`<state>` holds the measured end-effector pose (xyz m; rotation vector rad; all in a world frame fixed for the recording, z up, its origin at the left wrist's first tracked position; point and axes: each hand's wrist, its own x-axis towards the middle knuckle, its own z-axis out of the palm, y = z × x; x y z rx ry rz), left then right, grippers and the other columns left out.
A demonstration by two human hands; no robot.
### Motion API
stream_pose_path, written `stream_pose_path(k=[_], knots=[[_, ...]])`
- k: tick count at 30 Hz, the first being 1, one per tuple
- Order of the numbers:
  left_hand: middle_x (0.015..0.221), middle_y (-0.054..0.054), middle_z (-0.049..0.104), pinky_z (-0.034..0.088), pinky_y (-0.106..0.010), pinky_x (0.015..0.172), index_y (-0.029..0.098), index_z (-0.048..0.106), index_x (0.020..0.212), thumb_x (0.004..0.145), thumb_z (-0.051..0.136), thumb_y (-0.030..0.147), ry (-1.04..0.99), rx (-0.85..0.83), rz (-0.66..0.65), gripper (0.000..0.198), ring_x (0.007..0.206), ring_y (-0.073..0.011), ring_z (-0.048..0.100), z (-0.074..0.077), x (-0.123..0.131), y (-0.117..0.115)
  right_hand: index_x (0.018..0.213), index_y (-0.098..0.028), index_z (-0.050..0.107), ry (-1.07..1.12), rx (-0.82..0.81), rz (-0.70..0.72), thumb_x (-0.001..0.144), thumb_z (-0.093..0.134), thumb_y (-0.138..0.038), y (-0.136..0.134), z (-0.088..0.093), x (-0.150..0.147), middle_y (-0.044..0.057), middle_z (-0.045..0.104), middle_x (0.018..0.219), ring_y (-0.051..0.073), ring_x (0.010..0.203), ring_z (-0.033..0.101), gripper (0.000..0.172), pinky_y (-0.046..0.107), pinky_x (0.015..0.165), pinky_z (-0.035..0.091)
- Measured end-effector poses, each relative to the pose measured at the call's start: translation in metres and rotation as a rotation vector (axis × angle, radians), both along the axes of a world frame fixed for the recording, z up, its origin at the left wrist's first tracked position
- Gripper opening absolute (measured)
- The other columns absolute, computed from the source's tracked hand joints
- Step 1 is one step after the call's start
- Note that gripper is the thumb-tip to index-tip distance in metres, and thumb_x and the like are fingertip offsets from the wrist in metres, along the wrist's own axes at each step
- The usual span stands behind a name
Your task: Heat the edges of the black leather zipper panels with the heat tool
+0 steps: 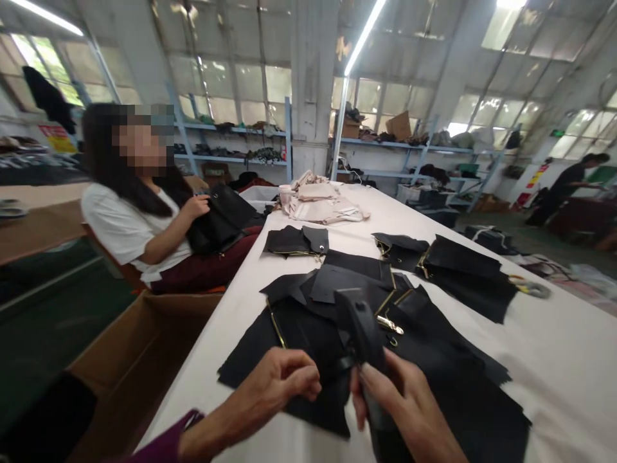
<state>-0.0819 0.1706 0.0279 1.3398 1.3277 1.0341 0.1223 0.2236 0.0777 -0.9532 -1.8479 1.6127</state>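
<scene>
My right hand is wrapped round a long black curved piece that stands up from the table. Blur keeps me from telling its exact kind. To its left, my left hand has its fingers curled together; whatever they hold, if anything, is hidden. Under and beyond both hands lie black bag panels, overlapping, some edged with gold zippers. A gold metal zipper pull shows just past the curved piece. Farther up the table rests a folded black panel with an eyelet.
Black pieces and yellow-handled scissors lie on the right of the white table. Pale pink pieces are piled at its far end. A seated person holds a black bag at left, behind a cardboard box.
</scene>
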Motion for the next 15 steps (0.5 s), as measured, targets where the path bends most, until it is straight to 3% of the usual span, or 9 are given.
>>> stream_pose_path(k=[2,5,7,11,15], knots=[[0.096,-0.009,0.070,0.051,-0.036,0.083,0.015,0.065,0.101,0.086,0.054,0.041,-0.178,0.022,0.021,0.032,0.090,-0.0224,0.065,0.001,0.017,-0.031,0.083,-0.016,0.059,0.086,0.055,-0.013,0.089,0.048,-0.044,-0.002,-0.010,-0.028,0.000,0.059,0.060,0.016,0.056,0.057,0.030,0.029,0.058,0.047],[0.107,-0.009,0.067,0.049,-0.041,0.090,0.017,0.060,0.115,0.085,0.055,0.043,-0.349,0.021,0.183,0.040,0.100,-0.0261,0.062,0.000,0.031,-0.053,0.095,-0.016,0.060,0.099,0.094,-0.057,0.086,0.053,-0.041,-0.018,-0.025,-0.060,0.006,0.064,0.085,0.021,0.082,0.060,0.028,0.032,0.075,0.047],[0.106,-0.009,0.068,0.051,-0.038,0.086,0.016,0.059,0.117,0.083,0.057,0.044,-0.461,-0.075,0.379,0.044,0.097,-0.0264,0.064,-0.004,0.035,-0.060,0.102,-0.015,0.061,0.085,0.108,-0.077,0.084,0.056,-0.042,-0.032,-0.034,-0.073,0.008,0.063,0.096,0.024,0.093,0.058,0.032,0.034,0.081,0.046],[0.086,-0.008,0.073,0.055,-0.030,0.073,0.014,0.061,0.112,0.070,0.071,0.044,-0.627,-0.203,0.734,0.053,0.087,-0.0270,0.068,-0.020,0.039,-0.069,0.103,-0.016,0.062,0.058,0.145,-0.070,0.086,0.054,-0.039,-0.050,-0.048,-0.084,0.006,0.065,0.090,0.022,0.087,0.060,0.030,0.033,0.078,0.048],[0.098,-0.010,0.071,0.053,-0.030,0.078,0.013,0.062,0.110,0.063,0.076,0.044,-0.633,-0.062,0.784,0.058,0.097,-0.0280,0.065,-0.027,0.047,-0.070,0.116,-0.017,0.057,-0.006,0.227,-0.120,0.090,0.049,-0.039,-0.059,-0.050,-0.086,0.009,0.065,0.107,0.023,0.101,0.059,0.036,0.033,0.087,0.046]])
